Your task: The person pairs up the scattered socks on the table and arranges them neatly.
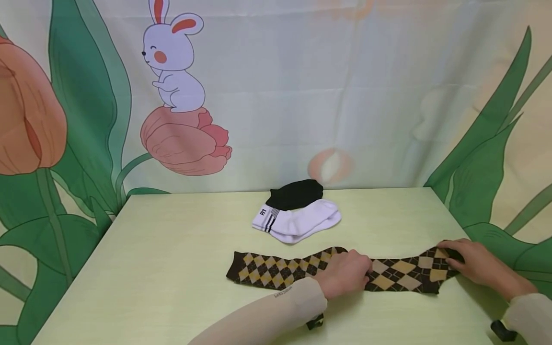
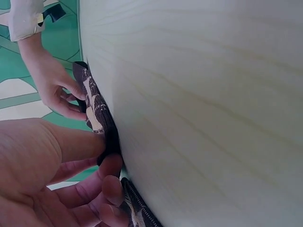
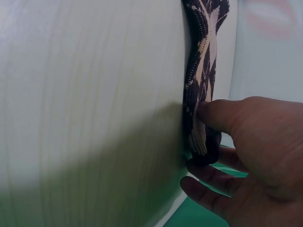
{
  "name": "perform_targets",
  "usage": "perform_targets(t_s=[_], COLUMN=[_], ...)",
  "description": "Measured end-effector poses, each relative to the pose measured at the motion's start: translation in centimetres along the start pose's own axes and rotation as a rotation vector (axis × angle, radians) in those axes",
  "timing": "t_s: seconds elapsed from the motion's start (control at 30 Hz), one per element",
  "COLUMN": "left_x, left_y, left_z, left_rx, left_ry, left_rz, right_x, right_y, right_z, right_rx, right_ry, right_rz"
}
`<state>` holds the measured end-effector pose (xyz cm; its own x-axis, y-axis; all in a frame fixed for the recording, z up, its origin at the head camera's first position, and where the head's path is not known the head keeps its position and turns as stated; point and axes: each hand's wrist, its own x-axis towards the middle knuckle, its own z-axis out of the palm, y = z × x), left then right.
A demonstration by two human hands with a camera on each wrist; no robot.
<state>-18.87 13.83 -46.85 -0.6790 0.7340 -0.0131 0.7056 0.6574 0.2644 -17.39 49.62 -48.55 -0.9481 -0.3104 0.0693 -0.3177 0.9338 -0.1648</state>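
Two brown argyle socks lie end to end across the table. The right argyle sock (image 1: 401, 275) has larger tan diamonds; the left argyle sock (image 1: 271, 269) has smaller yellow and grey ones. My left hand (image 1: 345, 274) pinches the dark near end of the right sock between thumb and fingers, while its wrist and palm cover part of the left sock. At the other end, my right hand (image 1: 476, 261) pinches that same right sock, thumb on top and fingers underneath, as the right wrist view shows. The right sock's patterned length (image 3: 203, 61) stretches away from the hand there.
Behind the argyle socks lie folded white socks (image 1: 297, 223) with black stripes, and a black sock bundle (image 1: 297, 194) overlaps their back edge. The pale table (image 1: 164, 249) ends at a printed curtain (image 1: 276, 96) with a rabbit and tulips.
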Motion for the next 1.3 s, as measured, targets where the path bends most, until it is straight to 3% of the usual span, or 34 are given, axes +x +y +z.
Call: perform_targets(t_s=[0.77, 1.3], left_x=[-0.19, -0.1], left_y=[0.24, 0.36], left_z=[-0.46, -0.84], left_rx=[0.031, -0.017], left_ry=[0.001, 0.04], left_rz=[0.002, 0.099], right_x=[-0.02, 0.01], right_y=[-0.48, 0.11], right_z=[-0.4, -0.75], right_rx=[0.015, 0.015], right_ry=[-0.003, 0.001], right_rz=[0.036, 0.054])
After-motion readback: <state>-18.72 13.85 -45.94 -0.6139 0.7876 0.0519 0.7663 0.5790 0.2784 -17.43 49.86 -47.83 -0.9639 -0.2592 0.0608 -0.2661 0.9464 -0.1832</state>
